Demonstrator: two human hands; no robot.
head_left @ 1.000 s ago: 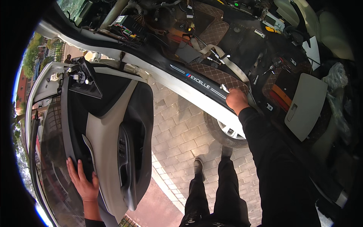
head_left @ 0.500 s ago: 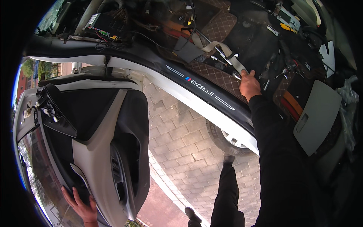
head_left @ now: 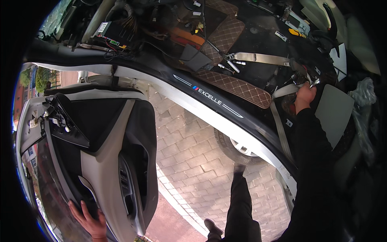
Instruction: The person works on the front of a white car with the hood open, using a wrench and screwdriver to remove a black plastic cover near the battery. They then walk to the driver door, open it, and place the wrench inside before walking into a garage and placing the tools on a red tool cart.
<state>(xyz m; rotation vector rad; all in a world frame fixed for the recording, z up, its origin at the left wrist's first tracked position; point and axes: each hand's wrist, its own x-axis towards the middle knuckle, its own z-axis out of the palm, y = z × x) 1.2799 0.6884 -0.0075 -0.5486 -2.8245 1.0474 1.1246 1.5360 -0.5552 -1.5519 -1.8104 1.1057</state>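
Observation:
My right hand (head_left: 305, 97), reaching into the car, is closed round a beige seat belt (head_left: 262, 59). A shiny metal piece (head_left: 315, 82) pokes out by its fingertips; whether it is the belt's tongue I cannot tell. The webbing runs from the hand across the cabin floor, and another length hangs down over the door sill. On the open door's panel (head_left: 107, 147), near the window edge and the inner handle (head_left: 86, 184), my left hand (head_left: 92, 224) lies flat with fingers spread, holding nothing.
Metal socket tools (head_left: 230, 65) lie by the brown quilted mat (head_left: 238, 89). A black box with wires (head_left: 111, 34) sits at the far left. Beside my right arm are a grey panel (head_left: 333, 113) and clear plastic (head_left: 364, 103). Paving (head_left: 189, 141) and a wheel (head_left: 242, 148) show below the sill (head_left: 209, 97).
My right hand has moved right, deeper along the cabin, drawing the seat belt with it. The belt now stretches across the floor. My left hand stays on the door.

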